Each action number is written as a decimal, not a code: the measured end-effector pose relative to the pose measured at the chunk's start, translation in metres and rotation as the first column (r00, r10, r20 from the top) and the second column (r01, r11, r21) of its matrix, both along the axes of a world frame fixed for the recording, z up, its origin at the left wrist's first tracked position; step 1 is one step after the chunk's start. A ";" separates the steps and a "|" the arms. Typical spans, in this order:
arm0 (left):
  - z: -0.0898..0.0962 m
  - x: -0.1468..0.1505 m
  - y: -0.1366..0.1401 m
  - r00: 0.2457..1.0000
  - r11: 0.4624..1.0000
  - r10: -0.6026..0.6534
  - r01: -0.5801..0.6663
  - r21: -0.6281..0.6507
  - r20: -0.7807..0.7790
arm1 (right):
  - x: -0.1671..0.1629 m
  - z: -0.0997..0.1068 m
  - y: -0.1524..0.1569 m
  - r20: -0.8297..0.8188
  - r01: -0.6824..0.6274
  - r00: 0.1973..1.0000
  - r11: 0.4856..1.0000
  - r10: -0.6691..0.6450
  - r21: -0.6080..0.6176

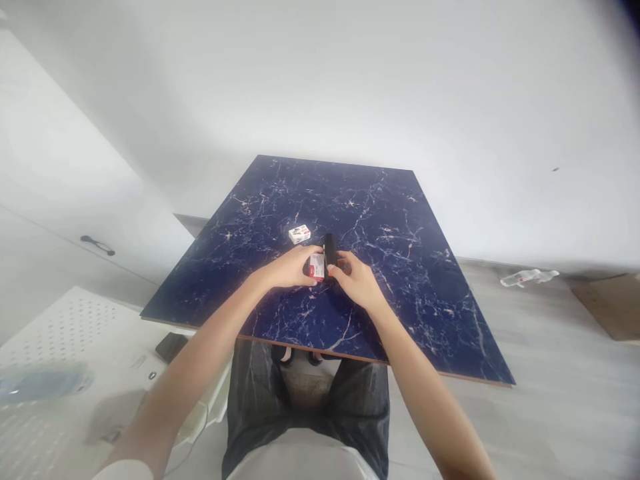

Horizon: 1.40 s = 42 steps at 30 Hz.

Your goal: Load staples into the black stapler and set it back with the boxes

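My left hand [291, 268] is closed around a small red-and-white box [317, 267], with its thumb on the near side and fingers at the far side. Right beside the box, my right hand [356, 279] grips a slim black object that looks like a stapler [330, 253], thumb on its near part. The two held things are side by side; I cannot tell whether they touch. Just beyond my left hand a small white box [299, 233] with dark and red print lies on the table.
The blue marbled tabletop [350, 193] stands against a white wall. On the left are a white perforated surface [75, 333], a dark flat object [171, 347] and a cabinet handle [97, 245]. A clear plastic bottle [529, 277] and a cardboard box [610, 305] lie on the floor at right.
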<state>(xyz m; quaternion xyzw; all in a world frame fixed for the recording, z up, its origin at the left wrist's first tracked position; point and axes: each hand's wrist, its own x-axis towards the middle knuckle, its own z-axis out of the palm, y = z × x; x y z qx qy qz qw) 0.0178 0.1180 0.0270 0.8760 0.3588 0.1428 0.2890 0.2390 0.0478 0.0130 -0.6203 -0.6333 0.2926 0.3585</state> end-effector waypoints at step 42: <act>-0.005 -0.016 0.000 0.993 0.990 -0.019 0.035 -0.134 0.120 | -0.002 0.006 0.003 -0.039 -0.037 0.999 0.999 0.038 0.011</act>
